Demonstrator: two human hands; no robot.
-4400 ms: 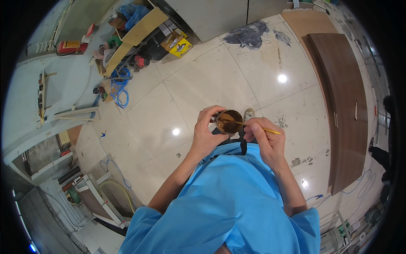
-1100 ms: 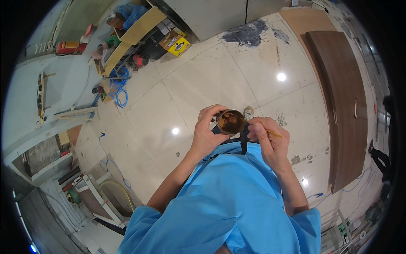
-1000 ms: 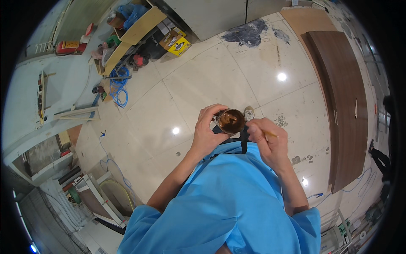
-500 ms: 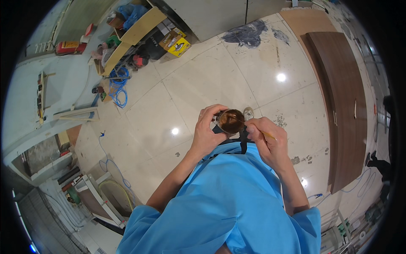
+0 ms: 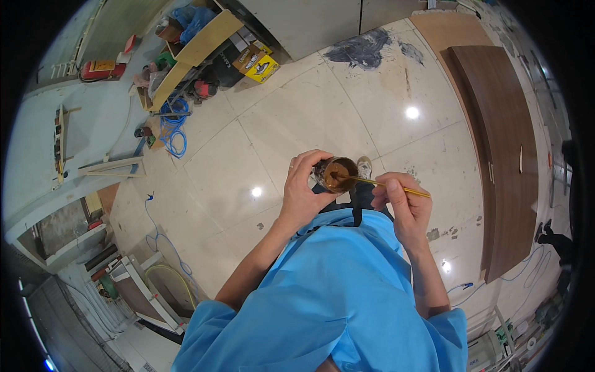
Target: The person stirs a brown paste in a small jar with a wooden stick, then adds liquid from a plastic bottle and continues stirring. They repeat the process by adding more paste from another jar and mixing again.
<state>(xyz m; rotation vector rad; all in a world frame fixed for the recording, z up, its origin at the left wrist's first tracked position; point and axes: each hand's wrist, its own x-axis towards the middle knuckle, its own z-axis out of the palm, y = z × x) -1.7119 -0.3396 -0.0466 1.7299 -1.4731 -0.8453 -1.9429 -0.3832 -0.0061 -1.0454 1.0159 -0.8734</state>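
My left hand [image 5: 305, 186] is wrapped round a round cup [image 5: 319, 175], which is tilted so that its mouth shows. Inside lies a brown mass [image 5: 338, 172], wet-looking and smeared up the walls. My right hand [image 5: 406, 204] pinches a slim gold-coloured rod [image 5: 372, 181] between thumb and fingers. The rod's far end dips into the brown mass, so its tip is hidden and I cannot tell whether it ends in a spoon or a brush. Both hands are held in front of my waist, above the floor.
Below is a tiled floor [image 5: 291, 124] with a dark grey smear [image 5: 359, 51]. Dark brown boards [image 5: 502, 155] lie along the right. At upper left stand a cluttered shelf [image 5: 211, 37], a yellow box [image 5: 260, 67] and a coiled blue hose [image 5: 175, 133]. A frame [image 5: 139, 294] leans at lower left.
My right hand has shifted slightly right, and the rod has swung from pointing down-right to lying nearly level, with more of it showing. The left hand still holds the cup.
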